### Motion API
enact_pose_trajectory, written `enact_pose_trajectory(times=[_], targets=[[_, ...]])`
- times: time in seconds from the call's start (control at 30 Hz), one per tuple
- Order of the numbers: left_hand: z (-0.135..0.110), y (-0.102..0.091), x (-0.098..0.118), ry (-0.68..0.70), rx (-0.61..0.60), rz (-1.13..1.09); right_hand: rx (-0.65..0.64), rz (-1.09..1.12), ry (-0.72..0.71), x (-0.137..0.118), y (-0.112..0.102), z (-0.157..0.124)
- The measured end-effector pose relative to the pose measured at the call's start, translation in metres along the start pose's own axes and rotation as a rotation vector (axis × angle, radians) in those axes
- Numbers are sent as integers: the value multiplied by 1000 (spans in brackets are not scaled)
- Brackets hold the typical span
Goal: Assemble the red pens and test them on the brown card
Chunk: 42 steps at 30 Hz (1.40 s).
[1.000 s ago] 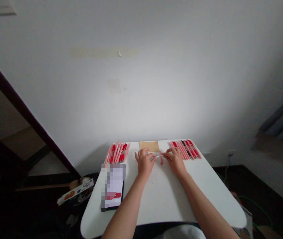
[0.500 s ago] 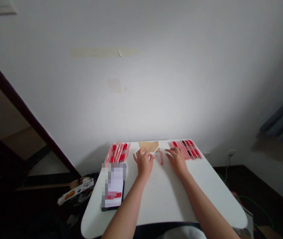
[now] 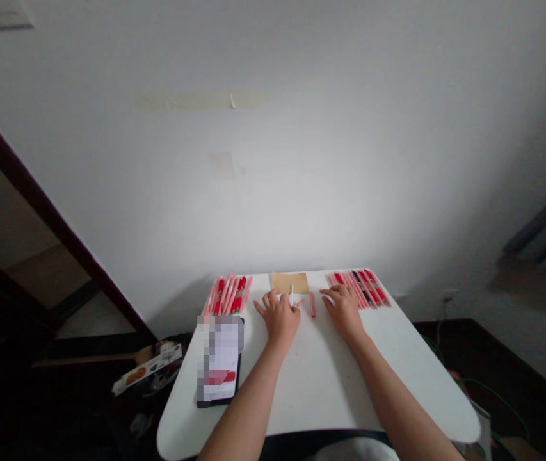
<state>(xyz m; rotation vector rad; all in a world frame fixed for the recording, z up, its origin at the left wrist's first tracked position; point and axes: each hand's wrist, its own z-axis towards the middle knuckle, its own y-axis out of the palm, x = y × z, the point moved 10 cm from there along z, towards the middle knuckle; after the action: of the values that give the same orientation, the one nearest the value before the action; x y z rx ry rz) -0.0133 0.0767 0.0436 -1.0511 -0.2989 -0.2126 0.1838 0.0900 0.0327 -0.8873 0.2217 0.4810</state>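
My left hand (image 3: 282, 314) is above the middle of the table, thumb and forefinger closed on a thin white stick (image 3: 292, 292) that looks like a pen refill. Its other fingers are spread. Just right of it lie a small pink piece (image 3: 300, 303), partly hidden by the fingers, and a pink-and-red pen barrel (image 3: 312, 305). My right hand (image 3: 344, 310) rests with fingers apart and nothing in them, close to a row of pink, red and black pens (image 3: 360, 289). Behind the left hand lies a brown piece of paper (image 3: 290, 282).
A pile of pink and red pens (image 3: 228, 294) lies at the back left of the white table (image 3: 315, 397). In front of it is a phone (image 3: 222, 355), partly pixelated. The wall (image 3: 301, 192) stands right behind the table.
The white stick has swung from slanting right to nearly upright as my left hand turned slightly. My right hand has hardly moved.
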Motion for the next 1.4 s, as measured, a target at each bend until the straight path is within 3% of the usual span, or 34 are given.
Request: enact_pose_trajectory(times=[0.67, 0.97, 1.2, 1.4], targets=[[0, 5, -2, 15, -25, 16, -8, -4, 9, 1, 1, -1], [1, -3, 0, 21, 9, -34, -15, -2, -4, 1, 4, -1], [7, -8, -10, 7, 69, -47, -20, 70, -40, 1, 6, 0], [16, -8, -20, 2, 19, -15, -62, 131, -83, -9, 6, 1]])
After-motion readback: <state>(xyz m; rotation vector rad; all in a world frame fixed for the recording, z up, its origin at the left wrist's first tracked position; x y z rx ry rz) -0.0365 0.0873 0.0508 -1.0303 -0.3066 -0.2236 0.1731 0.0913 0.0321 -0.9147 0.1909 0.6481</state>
